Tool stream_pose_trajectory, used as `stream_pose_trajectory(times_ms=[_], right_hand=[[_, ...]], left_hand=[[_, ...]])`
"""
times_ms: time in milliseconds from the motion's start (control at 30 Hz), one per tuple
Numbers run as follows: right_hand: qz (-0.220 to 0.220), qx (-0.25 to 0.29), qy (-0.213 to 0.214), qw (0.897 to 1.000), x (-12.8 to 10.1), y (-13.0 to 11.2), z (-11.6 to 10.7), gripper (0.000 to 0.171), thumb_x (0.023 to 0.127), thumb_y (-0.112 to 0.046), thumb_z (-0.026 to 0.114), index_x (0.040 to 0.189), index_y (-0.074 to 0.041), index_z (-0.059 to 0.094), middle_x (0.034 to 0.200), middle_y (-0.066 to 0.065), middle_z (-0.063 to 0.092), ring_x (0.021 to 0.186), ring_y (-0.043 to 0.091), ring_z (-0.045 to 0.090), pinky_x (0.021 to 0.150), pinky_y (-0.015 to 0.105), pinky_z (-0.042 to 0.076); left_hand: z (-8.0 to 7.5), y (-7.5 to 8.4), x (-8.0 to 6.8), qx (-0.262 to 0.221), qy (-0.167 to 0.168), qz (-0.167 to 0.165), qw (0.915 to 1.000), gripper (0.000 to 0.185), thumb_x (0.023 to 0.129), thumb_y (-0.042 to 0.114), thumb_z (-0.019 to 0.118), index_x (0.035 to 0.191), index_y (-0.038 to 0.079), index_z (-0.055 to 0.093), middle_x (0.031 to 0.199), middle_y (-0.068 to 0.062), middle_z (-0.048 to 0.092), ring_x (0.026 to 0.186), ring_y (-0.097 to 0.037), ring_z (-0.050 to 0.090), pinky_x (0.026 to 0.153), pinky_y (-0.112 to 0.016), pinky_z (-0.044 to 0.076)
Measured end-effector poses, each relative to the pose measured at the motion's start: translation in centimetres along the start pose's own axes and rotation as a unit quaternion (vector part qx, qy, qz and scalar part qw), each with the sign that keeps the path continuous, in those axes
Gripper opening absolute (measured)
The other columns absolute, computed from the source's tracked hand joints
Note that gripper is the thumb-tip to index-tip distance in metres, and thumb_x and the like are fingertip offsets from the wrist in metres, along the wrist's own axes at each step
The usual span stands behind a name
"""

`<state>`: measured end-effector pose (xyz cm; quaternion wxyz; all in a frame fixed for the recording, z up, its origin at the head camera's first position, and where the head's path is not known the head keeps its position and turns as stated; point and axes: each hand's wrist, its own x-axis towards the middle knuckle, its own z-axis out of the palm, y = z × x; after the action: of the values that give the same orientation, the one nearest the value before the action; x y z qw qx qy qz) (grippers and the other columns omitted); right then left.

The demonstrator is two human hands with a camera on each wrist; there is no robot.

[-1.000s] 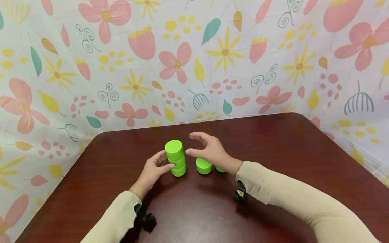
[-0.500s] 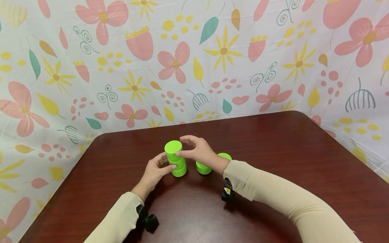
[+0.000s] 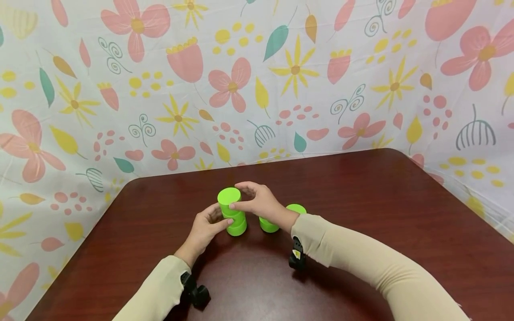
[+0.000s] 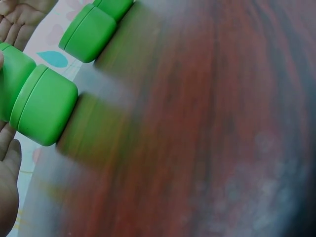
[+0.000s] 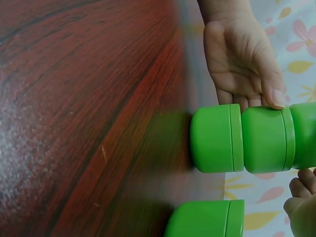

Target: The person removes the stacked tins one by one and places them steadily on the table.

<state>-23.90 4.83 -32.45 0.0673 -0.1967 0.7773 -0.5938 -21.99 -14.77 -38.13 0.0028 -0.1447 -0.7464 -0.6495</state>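
Note:
Three small green lidded jars stand in an upright stack on the table. My left hand [image 3: 202, 229] holds the stack at mid-height, its thumb on the middle jar [image 5: 266, 140] and its other fingers behind. Below it the bottom jar [image 5: 215, 140] rests on the tabletop. From the right, my right hand [image 3: 261, 203] grips the top jar [image 3: 229, 196], thumb at the front and fingers round the back. In the left wrist view the bottom jar [image 4: 47, 108] shows its lid seam, and only part of each hand is in frame.
Two more green jars, a nearer one [image 3: 269, 226] and a farther one [image 3: 297, 208], stand right of the stack, partly hidden by my right forearm. The dark wooden table [image 3: 257, 276] has a glossy top. A flowered cloth [image 3: 257, 89] hangs behind it.
My right hand has moved left from beside the stack, its thumb and fingers now round the top jar. My left hand has kept its hold on the stack.

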Motion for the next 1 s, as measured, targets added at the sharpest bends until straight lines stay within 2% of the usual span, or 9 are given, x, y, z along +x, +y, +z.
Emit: stream_pose_trajectory(times_ms=[367,667,1000], right_hand=[[-0.002,0.015,-0.001,1.000,0.11,0.26,0.30,0.053,0.077,-0.024,0.076,0.125,-0.015,0.055,0.122,-0.001,0.059,0.119,0.018,0.051,0.092,0.037,0.047],[-0.011,0.019,0.001,1.000,0.26,0.41,0.33,0.050,0.077,-0.022,0.076,0.123,-0.015,0.057,0.119,-0.001,0.061,0.115,0.017,0.054,0.089,0.035,0.048],[-0.014,0.018,0.004,1.000,0.08,0.41,0.41,0.049,0.078,-0.023,0.075,0.123,-0.015,0.056,0.121,0.000,0.060,0.119,0.017,0.051,0.093,0.037,0.046]], left_hand=[[-0.03,-0.23,0.07,-0.003,-0.002,0.005,1.0000,0.052,0.081,0.004,0.070,0.129,0.001,0.051,0.121,-0.020,0.059,0.108,-0.021,0.058,0.085,-0.025,0.049],[0.00,-0.31,0.10,-0.004,0.002,0.011,0.9999,0.052,0.080,0.004,0.071,0.128,0.001,0.052,0.118,-0.017,0.061,0.103,-0.013,0.060,0.084,-0.025,0.049],[0.05,-0.21,0.05,-0.007,0.003,0.005,1.0000,0.051,0.080,0.004,0.070,0.128,0.003,0.053,0.119,-0.018,0.060,0.104,-0.012,0.060,0.085,-0.026,0.050]])
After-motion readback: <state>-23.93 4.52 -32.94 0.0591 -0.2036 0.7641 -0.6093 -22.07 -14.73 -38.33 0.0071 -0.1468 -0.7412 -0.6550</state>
